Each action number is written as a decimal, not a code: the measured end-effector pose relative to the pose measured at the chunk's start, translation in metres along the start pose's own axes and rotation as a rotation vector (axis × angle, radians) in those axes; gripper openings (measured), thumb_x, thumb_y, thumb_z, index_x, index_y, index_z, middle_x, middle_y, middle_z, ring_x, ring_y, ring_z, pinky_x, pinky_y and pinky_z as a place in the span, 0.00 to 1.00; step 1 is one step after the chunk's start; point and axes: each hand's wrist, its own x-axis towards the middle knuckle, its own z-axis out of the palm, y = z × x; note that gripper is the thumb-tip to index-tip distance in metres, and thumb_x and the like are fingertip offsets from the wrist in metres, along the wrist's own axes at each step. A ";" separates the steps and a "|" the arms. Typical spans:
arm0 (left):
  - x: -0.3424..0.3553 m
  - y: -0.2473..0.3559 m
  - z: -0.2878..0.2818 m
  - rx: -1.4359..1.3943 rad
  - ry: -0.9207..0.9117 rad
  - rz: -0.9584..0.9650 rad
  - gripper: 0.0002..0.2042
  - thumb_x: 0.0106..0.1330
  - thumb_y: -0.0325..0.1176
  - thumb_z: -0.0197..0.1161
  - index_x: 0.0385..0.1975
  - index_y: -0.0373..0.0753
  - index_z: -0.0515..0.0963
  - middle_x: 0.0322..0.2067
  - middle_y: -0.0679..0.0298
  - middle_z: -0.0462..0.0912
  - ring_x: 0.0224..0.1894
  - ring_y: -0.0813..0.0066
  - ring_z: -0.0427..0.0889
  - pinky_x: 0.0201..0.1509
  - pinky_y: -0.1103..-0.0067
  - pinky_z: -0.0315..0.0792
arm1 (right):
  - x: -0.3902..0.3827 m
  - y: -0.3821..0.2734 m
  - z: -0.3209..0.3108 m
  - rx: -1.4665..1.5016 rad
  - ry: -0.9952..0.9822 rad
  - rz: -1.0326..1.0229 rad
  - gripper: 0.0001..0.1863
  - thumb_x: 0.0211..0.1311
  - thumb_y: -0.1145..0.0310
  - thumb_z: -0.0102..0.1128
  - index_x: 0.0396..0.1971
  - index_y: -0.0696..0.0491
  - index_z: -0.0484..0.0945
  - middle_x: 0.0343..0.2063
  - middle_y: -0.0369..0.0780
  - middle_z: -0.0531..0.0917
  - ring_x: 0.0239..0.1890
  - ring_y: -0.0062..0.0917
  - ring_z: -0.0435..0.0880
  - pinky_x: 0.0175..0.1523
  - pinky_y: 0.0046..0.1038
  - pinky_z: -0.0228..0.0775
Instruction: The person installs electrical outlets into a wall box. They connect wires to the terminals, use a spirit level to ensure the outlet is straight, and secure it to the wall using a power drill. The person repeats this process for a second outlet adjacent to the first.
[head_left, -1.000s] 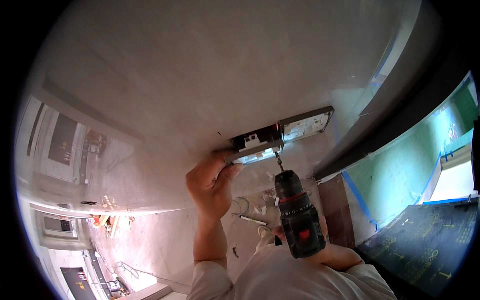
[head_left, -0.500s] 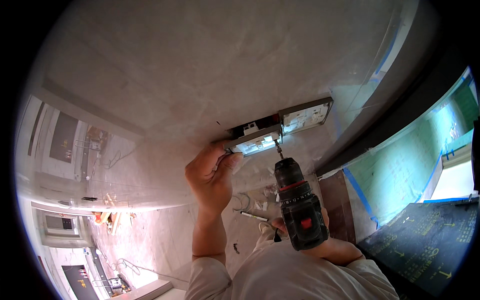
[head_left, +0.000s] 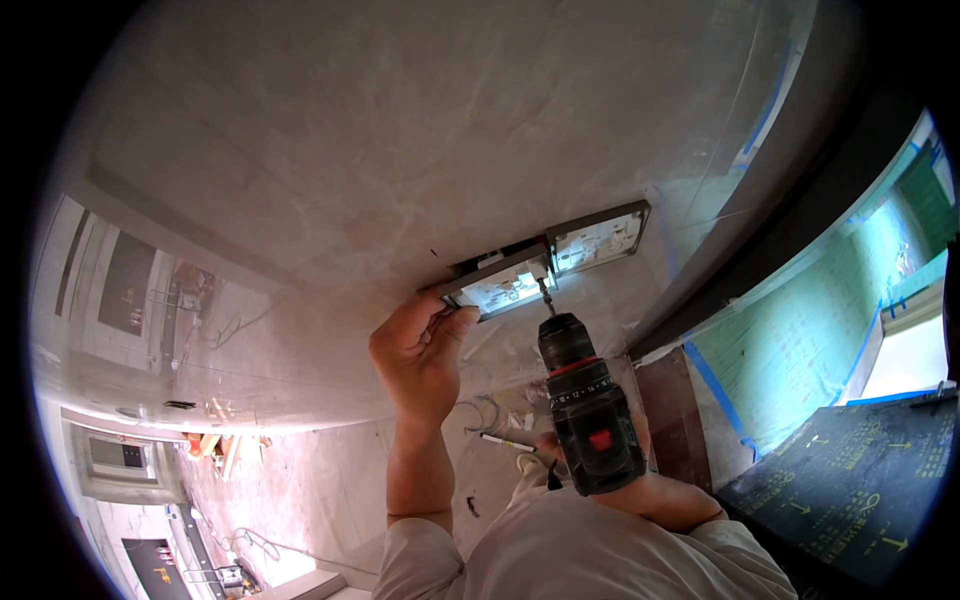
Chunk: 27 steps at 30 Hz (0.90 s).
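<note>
My left hand (head_left: 420, 345) pinches the left end of a grey-framed electrical wall plate (head_left: 497, 288), whose pale inner face is lit up. The plate tilts out from a dark cutout (head_left: 485, 262) in the wall, and its left end stands off the surface. My right hand (head_left: 643, 435), mostly hidden, is wrapped round a black cordless drill (head_left: 592, 425) with a red mark. The drill's bit (head_left: 545, 295) points up and meets the plate's right end. Directly to the right sits a second, similar wall plate (head_left: 600, 240).
The glossy stone-look wall (head_left: 330, 180) fills the upper view. At right run a dark door frame (head_left: 760, 235) and green sheeting (head_left: 800, 350) edged with blue tape, above a black printed board (head_left: 850, 490). Cables (head_left: 255, 540) and wood scraps (head_left: 235, 452) lie on the floor at left.
The plate has moved closer to the wall, narrowing the gap above it and hiding the white piece there. The drill has shifted slightly left in view, its bit still at the plate's right end.
</note>
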 end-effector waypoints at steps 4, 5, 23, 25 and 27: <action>0.001 0.000 0.000 -0.013 -0.013 0.008 0.09 0.64 0.12 0.68 0.43 0.25 0.84 0.37 0.64 0.87 0.41 0.81 0.83 0.48 0.85 0.75 | -0.003 0.000 0.011 0.269 0.105 0.091 0.31 0.82 0.63 0.51 0.77 0.56 0.54 0.55 0.46 0.81 0.53 0.32 0.87 0.55 0.35 0.85; 0.001 0.001 0.001 -0.007 -0.009 0.007 0.08 0.64 0.13 0.68 0.42 0.25 0.83 0.36 0.64 0.86 0.40 0.82 0.82 0.46 0.85 0.75 | -0.004 0.001 0.011 0.370 0.124 0.116 0.31 0.81 0.63 0.51 0.77 0.56 0.54 0.54 0.46 0.81 0.53 0.32 0.87 0.55 0.35 0.85; -0.001 -0.002 0.006 0.032 0.026 -0.004 0.08 0.63 0.14 0.70 0.41 0.27 0.82 0.33 0.65 0.83 0.37 0.83 0.80 0.44 0.84 0.75 | -0.002 0.002 0.010 0.321 0.176 0.143 0.37 0.62 0.82 0.72 0.68 0.59 0.64 0.50 0.44 0.83 0.50 0.31 0.89 0.54 0.35 0.86; -0.003 0.001 0.007 0.030 0.036 -0.032 0.08 0.63 0.14 0.70 0.41 0.27 0.82 0.34 0.65 0.84 0.37 0.83 0.80 0.43 0.84 0.75 | -0.012 0.012 0.005 0.148 0.155 0.066 0.35 0.60 0.81 0.74 0.66 0.59 0.67 0.49 0.43 0.84 0.49 0.31 0.89 0.53 0.34 0.85; -0.009 -0.007 0.010 0.040 0.073 0.005 0.09 0.63 0.14 0.70 0.41 0.28 0.82 0.34 0.63 0.84 0.36 0.82 0.79 0.43 0.84 0.74 | -0.017 0.021 -0.002 -0.024 0.124 -0.016 0.33 0.59 0.80 0.75 0.64 0.59 0.69 0.48 0.43 0.84 0.49 0.30 0.89 0.51 0.33 0.85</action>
